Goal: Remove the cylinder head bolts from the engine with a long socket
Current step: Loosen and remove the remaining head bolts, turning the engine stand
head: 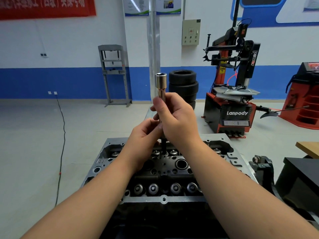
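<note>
A long chrome socket [161, 83] stands upright above the engine, its open end pointing up. My right hand [176, 118] grips its shaft around the middle. My left hand [145, 133] pinches the lower part of the socket from the left. A dark bolt shank [163, 145] sticks out below my hands and reaches down to the cylinder head [165, 171]. The head shows valve springs in two rows and a round bore near its middle. How the bolt sits in the socket is hidden by my fingers.
A stack of tyres [183, 87] stands behind the engine. A red and black tyre changer [231, 94] is at the right, a grey press frame [114, 75] at the back left. A black cable [61, 135] runs over the floor. A dark stand [300, 178] sits at the right.
</note>
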The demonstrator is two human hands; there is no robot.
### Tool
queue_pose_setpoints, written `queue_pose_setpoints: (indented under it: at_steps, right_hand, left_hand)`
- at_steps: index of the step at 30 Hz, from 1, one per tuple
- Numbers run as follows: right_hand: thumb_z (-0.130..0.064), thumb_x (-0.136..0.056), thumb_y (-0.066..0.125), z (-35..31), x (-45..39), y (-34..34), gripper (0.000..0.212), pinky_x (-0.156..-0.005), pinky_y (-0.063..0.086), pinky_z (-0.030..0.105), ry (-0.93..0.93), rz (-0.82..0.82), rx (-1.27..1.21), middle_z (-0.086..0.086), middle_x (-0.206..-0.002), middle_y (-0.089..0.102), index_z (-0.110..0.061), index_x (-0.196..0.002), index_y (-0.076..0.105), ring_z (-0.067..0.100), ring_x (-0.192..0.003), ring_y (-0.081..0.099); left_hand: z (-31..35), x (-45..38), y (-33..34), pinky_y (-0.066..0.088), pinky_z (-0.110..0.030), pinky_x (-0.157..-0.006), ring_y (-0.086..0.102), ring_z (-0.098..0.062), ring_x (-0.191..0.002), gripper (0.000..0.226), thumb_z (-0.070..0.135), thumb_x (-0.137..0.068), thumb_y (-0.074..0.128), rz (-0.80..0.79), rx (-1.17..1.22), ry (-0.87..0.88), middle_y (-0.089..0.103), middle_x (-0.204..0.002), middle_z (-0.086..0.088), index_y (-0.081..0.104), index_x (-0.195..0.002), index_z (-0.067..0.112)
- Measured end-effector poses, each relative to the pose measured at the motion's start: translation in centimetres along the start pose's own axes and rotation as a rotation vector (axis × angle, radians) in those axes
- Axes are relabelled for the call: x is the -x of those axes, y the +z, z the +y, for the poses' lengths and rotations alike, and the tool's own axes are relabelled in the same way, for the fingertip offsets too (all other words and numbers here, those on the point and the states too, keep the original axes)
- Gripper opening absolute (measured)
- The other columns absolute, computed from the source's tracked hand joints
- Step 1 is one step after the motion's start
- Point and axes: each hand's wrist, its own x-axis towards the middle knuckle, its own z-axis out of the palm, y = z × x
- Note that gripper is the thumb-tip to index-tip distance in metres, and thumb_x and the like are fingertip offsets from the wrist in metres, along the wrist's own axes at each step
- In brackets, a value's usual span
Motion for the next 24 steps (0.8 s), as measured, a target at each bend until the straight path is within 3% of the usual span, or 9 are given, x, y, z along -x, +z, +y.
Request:
queue_pose_setpoints:
  at_steps: [4, 6, 8, 11, 15, 18, 21, 24]
  right_hand:
    - [-0.035, -0.101, 0.053, -0.01, -0.11, 0.08, 0.019, -0.065, 0.054, 0.032, 0.046, -0.020, -0.009, -0.006, -0.080, 0.070, -0.023, -0.093, 0.065, 0.010, -0.067, 0.064]
    - [-0.035, -0.100, 0.055, -0.01, -0.12, 0.02, 0.014, -0.065, 0.055, 0.035, 0.033, -0.014, -0.009, -0.003, -0.080, 0.070, -0.025, -0.095, 0.064, 0.011, -0.067, 0.064]
    - [-0.034, -0.096, 0.063, 0.01, -0.06, -0.02, 0.004, -0.069, 0.058, 0.044, 0.025, -0.006, -0.019, -0.002, -0.081, 0.069, -0.031, -0.097, 0.061, 0.016, -0.071, 0.066]
    - [-0.030, -0.094, 0.069, 0.05, 0.01, -0.07, 0.010, -0.071, 0.058, 0.049, 0.006, 0.019, 0.021, -0.004, -0.081, 0.068, -0.028, -0.092, 0.059, 0.020, -0.074, 0.068]
    - [-0.027, -0.101, 0.059, 0.03, -0.06, -0.21, 0.009, -0.072, 0.059, 0.036, 0.035, -0.015, 0.001, -0.004, -0.084, 0.072, -0.022, -0.097, 0.064, 0.011, -0.073, 0.068]
    - [-0.027, -0.101, 0.056, 0.01, -0.08, -0.08, 0.011, -0.069, 0.057, 0.035, 0.040, -0.002, -0.018, -0.005, -0.082, 0.071, -0.022, -0.098, 0.064, 0.011, -0.069, 0.066]
    - [-0.033, -0.094, 0.066, 0.02, -0.03, 0.02, 0.006, -0.069, 0.059, 0.043, 0.012, 0.016, -0.005, -0.006, -0.079, 0.067, -0.030, -0.096, 0.060, 0.016, -0.072, 0.066]
    - [-0.031, -0.094, 0.068, 0.03, -0.02, -0.04, 0.012, -0.068, 0.056, 0.050, -0.003, 0.039, 0.008, 0.002, -0.077, 0.067, -0.024, -0.090, 0.060, 0.026, -0.071, 0.066]
  left_hand:
    - [-0.06, 0.01, -0.02, 0.060, -0.034, -0.080, 0.075, -0.023, -0.093, 0.032, 0.036, -0.108, 0.050, -0.065, 0.019, -0.024, 0.078, -0.102, -0.008, 0.067, -0.121, 0.012]
    - [-0.09, 0.03, -0.01, 0.060, -0.035, -0.080, 0.075, -0.021, -0.092, 0.029, 0.036, -0.107, 0.055, -0.047, -0.026, -0.016, 0.078, -0.101, -0.007, 0.068, -0.118, 0.013]
    - [0.03, 0.06, 0.03, 0.056, -0.030, -0.071, 0.072, -0.017, -0.083, 0.029, 0.039, -0.096, 0.068, -0.001, -0.039, -0.005, 0.077, -0.092, -0.004, 0.069, -0.110, 0.014]
    - [0.06, 0.04, 0.05, 0.052, -0.028, -0.064, 0.066, -0.015, -0.074, 0.032, 0.045, -0.083, 0.075, 0.048, -0.034, -0.003, 0.074, -0.084, -0.002, 0.069, -0.098, 0.017]
    - [0.06, 0.04, 0.15, 0.057, -0.028, -0.071, 0.074, -0.018, -0.088, 0.029, 0.041, -0.103, 0.052, -0.036, 0.056, -0.021, 0.078, -0.098, -0.005, 0.071, -0.112, 0.021]
    - [-0.02, 0.04, -0.02, 0.059, -0.033, -0.074, 0.075, -0.020, -0.090, 0.025, 0.032, -0.108, 0.052, -0.034, 0.017, -0.012, 0.079, -0.099, -0.005, 0.070, -0.116, 0.016]
    - [-0.04, -0.06, -0.08, 0.055, -0.030, -0.069, 0.069, -0.016, -0.081, 0.021, 0.033, -0.100, 0.067, -0.004, -0.036, -0.002, 0.077, -0.091, 0.000, 0.069, -0.108, 0.014]
    - [0.00, -0.09, 0.04, 0.053, -0.025, -0.065, 0.068, -0.013, -0.077, 0.027, 0.042, -0.091, 0.069, 0.026, -0.046, -0.008, 0.075, -0.086, -0.002, 0.071, -0.099, 0.017]
